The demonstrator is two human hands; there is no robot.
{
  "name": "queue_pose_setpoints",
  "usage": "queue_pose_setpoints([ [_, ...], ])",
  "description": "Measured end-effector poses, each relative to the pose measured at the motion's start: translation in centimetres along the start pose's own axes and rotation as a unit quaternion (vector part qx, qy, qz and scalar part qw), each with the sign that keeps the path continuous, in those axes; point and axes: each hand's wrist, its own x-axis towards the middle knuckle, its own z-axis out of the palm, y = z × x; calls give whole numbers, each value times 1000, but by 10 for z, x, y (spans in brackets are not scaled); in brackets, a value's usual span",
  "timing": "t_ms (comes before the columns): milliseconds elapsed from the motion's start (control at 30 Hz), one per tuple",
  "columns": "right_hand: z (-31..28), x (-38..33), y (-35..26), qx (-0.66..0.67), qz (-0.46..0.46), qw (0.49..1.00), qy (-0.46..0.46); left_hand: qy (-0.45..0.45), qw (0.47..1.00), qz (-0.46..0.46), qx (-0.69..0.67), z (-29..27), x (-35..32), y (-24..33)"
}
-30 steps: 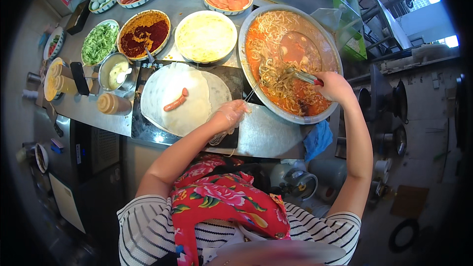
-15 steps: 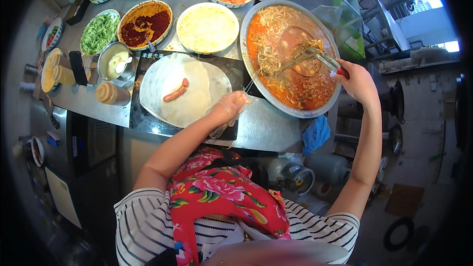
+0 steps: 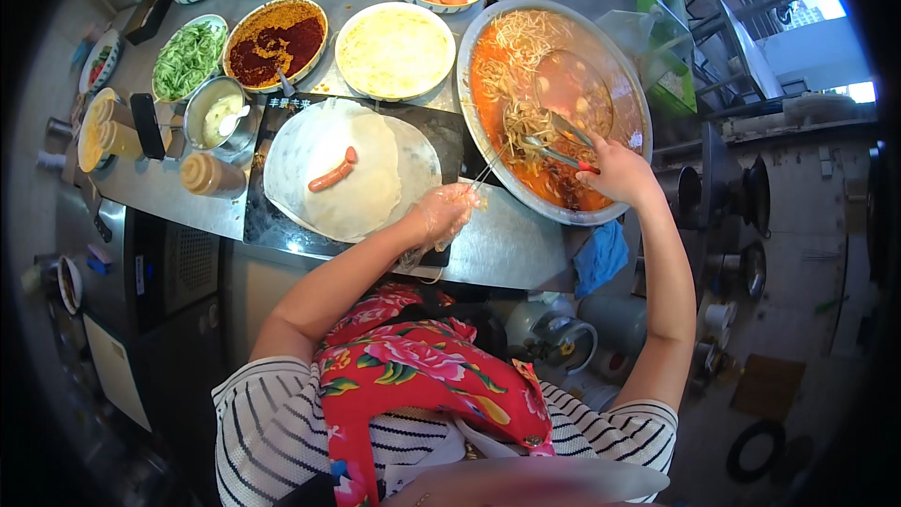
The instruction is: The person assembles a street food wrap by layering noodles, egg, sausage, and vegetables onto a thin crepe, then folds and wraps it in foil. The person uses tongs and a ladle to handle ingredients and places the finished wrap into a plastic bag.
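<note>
Currently, the right hand at two o'clock has its fingers clamped on one pair of tongs, tips among strands in one basin between one and two o'clock. The gloved left hand, near centre, has fingers drawn together on thin metal wires, count unclear. At ten o'clock, one sausage lies on pale sheets. Three squeeze bottles stand between nine and ten.

The left hand is pinched; the right hand, farther forward, is curled palm-down.
</note>
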Motion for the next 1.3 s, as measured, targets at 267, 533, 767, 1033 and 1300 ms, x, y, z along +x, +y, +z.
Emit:
queue_pose_setpoints([
  [267,57,6,-18,-10,64,996,53,61,915,212,337,6,8,-25],
  [533,68,-5,-4,64,42,996,51,40,941,179,285,6,24,-42],
  [767,66,3,-11,165,69,983,31,96,898,167,397,20,17,-37],
  [1033,75,6,-8,265,39,961,64,124,884,192,408,21,20,-32],
  [1300,40,-26,-4,-13,73,981,179,49,997,-24,-47,30,32,-34],
])
